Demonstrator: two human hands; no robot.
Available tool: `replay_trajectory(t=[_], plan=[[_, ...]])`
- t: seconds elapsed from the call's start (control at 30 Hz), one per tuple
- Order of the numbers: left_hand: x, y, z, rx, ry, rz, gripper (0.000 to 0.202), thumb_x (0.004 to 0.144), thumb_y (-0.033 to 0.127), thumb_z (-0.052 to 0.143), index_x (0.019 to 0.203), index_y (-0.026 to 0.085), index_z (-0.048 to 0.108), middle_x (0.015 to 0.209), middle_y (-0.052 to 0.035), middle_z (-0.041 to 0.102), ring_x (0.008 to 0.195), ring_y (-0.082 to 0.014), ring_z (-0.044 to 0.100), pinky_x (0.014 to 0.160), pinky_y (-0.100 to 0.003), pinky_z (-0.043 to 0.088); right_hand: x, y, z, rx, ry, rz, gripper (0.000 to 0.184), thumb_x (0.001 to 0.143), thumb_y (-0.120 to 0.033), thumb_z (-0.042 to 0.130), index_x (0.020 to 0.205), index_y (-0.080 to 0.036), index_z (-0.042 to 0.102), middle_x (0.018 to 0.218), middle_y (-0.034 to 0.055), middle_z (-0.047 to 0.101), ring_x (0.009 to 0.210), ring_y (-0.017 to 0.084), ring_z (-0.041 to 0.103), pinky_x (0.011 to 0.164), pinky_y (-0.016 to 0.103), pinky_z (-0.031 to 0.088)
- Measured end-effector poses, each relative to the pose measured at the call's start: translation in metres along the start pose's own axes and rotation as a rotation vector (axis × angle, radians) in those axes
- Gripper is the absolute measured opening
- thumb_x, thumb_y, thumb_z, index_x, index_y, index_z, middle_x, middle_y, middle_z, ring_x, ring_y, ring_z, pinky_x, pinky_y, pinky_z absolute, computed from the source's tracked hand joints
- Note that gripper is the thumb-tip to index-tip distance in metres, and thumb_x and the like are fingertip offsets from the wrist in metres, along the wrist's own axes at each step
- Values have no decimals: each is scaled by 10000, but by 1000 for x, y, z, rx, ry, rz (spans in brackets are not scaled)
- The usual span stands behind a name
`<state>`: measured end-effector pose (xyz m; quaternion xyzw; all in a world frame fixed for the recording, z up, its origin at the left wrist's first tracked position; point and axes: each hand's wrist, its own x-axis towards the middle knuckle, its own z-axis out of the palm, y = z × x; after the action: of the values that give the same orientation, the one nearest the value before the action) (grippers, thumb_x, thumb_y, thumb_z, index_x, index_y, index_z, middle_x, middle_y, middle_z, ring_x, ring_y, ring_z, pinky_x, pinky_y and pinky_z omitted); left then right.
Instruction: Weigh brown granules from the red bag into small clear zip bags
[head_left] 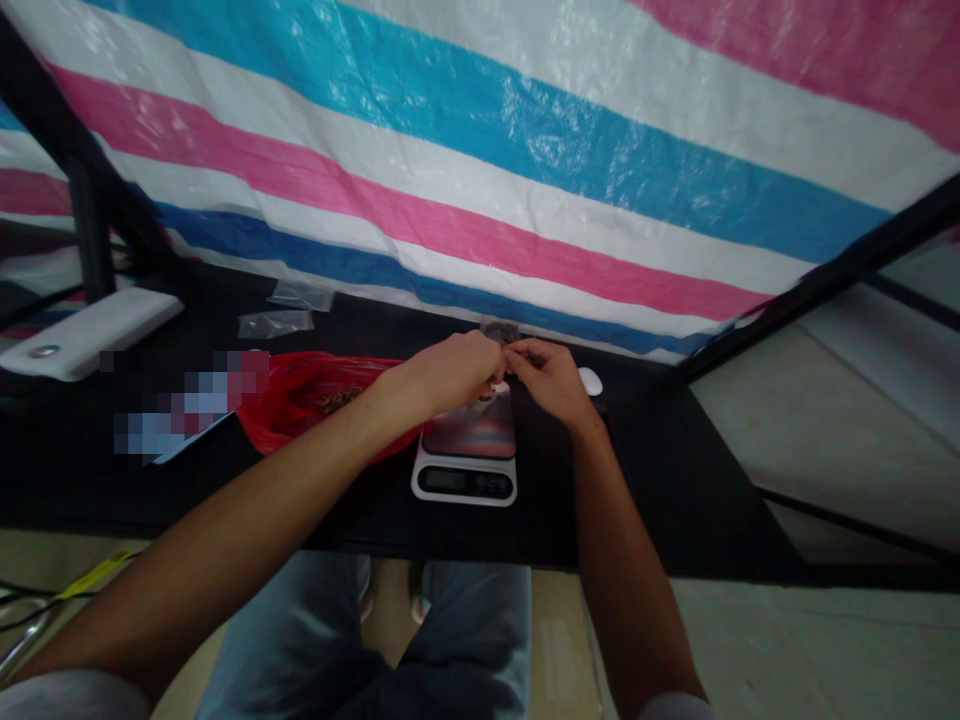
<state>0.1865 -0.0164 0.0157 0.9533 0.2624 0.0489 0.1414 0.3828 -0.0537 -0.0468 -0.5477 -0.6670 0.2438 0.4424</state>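
Note:
My left hand (466,368) is closed over the back of a white kitchen scale (469,482) with a shiny weighing plate. My right hand (551,378) meets it there, thumb and fingertips pinched together. What lies between the fingertips is too small and hidden to make out. Below my left fingers a small pale object (487,396) shows on the plate, partly covered. Just behind the hands sits a clear bag (501,328) with dark contents, partly hidden. Left of the scale lies an open red plastic bag (274,400) holding brownish pieces, partly behind my left forearm.
Two small clear zip bags (274,323) lie at the back left. A white oblong device (94,332) and a blurred flat item (191,415) are on the left. A white mouse-like object (590,381) is beside my right wrist. A striped sheet (450,200) hangs behind the black table (675,480).

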Motion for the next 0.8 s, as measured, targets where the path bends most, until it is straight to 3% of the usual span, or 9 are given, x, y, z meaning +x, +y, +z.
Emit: replay_trajectory(t=[0.27,0.37,0.5,0.67,0.8], plan=[[2,-5,1,-52,-17,68,308,867,100,660,1090,227,830,1048,-79,823,991,-265,748,822,-327,479,-3,5,2,8,36,35,306,888,-451,662,908,-167,773,800,49,755,711,177,655,676,296,493],[1,-5,0,-62,-1,93,292,867,83,636,1038,220,829,1037,-68,824,945,-238,745,786,-315,461,-4,5,3,0,33,43,306,892,-453,661,908,-168,770,765,38,739,674,170,639,659,295,486],[1,-9,0,-97,6,156,254,837,74,609,894,212,814,884,-39,811,803,-195,722,723,-298,440,-5,2,4,-2,18,54,283,890,-428,656,913,-170,770,775,36,750,677,165,635,644,284,473],[-1,-12,-2,-220,-2,130,286,819,67,570,885,196,816,834,-24,806,783,-173,729,711,-273,452,-7,0,4,-23,13,49,282,887,-407,644,917,-158,772,776,40,751,674,158,622,621,271,445],[-6,-18,-13,-191,26,108,280,865,118,553,894,196,821,856,-21,804,791,-163,714,730,-259,458,-8,2,4,-76,37,28,284,903,-412,635,918,-170,781,803,41,765,711,167,635,639,274,456]])
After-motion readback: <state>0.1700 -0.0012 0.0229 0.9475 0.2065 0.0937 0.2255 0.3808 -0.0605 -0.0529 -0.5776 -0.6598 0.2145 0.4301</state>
